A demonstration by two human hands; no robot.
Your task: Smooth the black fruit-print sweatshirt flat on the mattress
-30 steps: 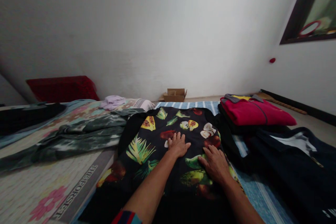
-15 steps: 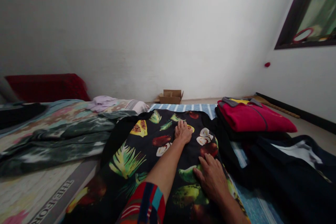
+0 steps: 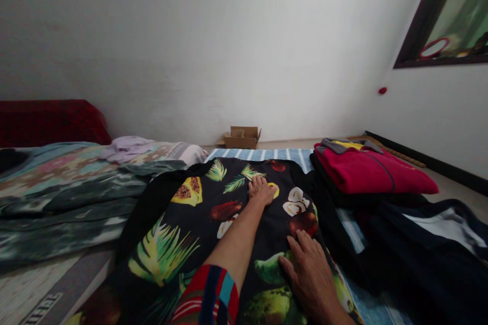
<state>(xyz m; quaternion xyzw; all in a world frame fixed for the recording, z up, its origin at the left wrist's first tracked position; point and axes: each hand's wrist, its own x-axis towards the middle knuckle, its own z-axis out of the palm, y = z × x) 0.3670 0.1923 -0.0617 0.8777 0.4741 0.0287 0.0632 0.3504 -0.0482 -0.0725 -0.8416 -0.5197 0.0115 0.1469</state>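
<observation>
A black garment printed with fruit and palm leaves (image 3: 183, 218) lies spread flat in front of me. My left hand (image 3: 261, 189) reaches far up it, palm down, fingers flat on the cloth near its top edge. Lower down and nearer to me, my right hand (image 3: 310, 275) presses flat on the garment's right side, fingers stretched out. Neither hand holds anything. A striped red and blue sleeve covers my left upper arm.
A folded red garment (image 3: 371, 172) tops a dark stack at the right, with dark navy clothes (image 3: 430, 244) in front. A green tie-dye garment (image 3: 76, 203) lies left on a floral mat. A cardboard box (image 3: 241, 137) stands by the wall; a red pillow (image 3: 46, 122) is far left.
My left hand slid forward up the garment toward its top edge. The right hand stayed pressed on the right side. The view shifted closer and lower.
</observation>
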